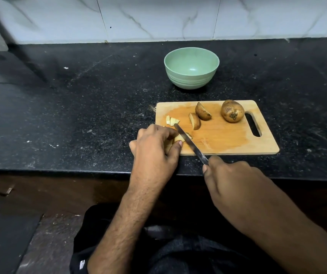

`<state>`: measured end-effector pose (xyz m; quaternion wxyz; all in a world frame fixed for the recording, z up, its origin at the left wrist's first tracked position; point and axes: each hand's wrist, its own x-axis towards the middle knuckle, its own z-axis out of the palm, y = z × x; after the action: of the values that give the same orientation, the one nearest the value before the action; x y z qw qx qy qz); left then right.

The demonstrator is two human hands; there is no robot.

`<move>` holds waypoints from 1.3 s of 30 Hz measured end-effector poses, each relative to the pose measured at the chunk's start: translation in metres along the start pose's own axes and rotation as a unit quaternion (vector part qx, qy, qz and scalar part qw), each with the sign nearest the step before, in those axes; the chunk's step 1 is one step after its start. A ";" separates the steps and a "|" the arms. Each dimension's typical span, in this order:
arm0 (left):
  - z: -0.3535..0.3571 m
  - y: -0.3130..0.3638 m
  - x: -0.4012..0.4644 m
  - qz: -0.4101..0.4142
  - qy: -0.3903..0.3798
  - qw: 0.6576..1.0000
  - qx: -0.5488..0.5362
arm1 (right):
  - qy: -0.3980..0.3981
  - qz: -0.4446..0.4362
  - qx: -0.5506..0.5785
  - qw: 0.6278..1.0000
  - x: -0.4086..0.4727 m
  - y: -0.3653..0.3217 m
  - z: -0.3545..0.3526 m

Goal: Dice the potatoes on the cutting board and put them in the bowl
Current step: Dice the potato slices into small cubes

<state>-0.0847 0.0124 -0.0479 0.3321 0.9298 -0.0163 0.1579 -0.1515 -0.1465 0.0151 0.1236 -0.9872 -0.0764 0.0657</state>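
knife (pixel 190 144) lay gripped in the right hand (pixel 232 178), its blade angled across a potato piece (pixel 179 137) that the left hand (pixel 155 144) pinched at the cutting board (pixel 228 139) near corner. cut chunks (pixel 172 121), two wedges (pixel 199 115) and a whole potato (pixel 232 111) sat on the board; the green bowl (pixel 191 68) stood beyond it.

Both arms (pixel 139 210) are bare and hairy, with no sleeves. The person wears dark black clothes (pixel 178 254) with a small white mark (pixel 82 264).

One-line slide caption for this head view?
Left hand steadies a potato piece on the wooden cutting board while right hand slices with a steel knife; green bowl empty.
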 end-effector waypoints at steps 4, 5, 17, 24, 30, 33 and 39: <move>0.002 -0.002 0.001 -0.006 0.014 0.999 -0.035 | -0.004 -0.009 -0.017 1.000 0.005 0.000 0.005; 0.002 -0.002 0.002 -0.007 0.013 0.999 -0.038 | -0.009 -0.006 -0.021 1.000 0.005 0.000 0.006; 0.002 0.002 0.001 -0.034 0.023 0.998 -0.051 | -0.078 -0.008 -0.038 0.996 0.009 0.007 0.007; 0.003 0.002 0.001 -0.047 0.028 0.997 -0.058 | -0.159 0.032 -0.032 0.986 -0.026 0.015 -0.002; -0.002 -0.001 -0.001 -0.036 0.001 0.997 -0.064 | -0.125 0.030 -0.026 0.991 -0.033 0.016 -0.018; -0.006 -0.007 -0.005 -0.033 -0.004 0.996 -0.084 | -0.066 0.018 -0.006 0.998 -0.025 0.012 -0.018; -0.004 -0.004 -0.005 -0.030 0.002 0.997 -0.068 | -0.005 -0.010 0.017 1.000 -0.004 0.005 0.000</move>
<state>-0.0897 0.0172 -0.0487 0.3990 0.9049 0.0014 0.1480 -0.1549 -0.1521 0.0139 0.1406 -0.9838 -0.0856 0.0707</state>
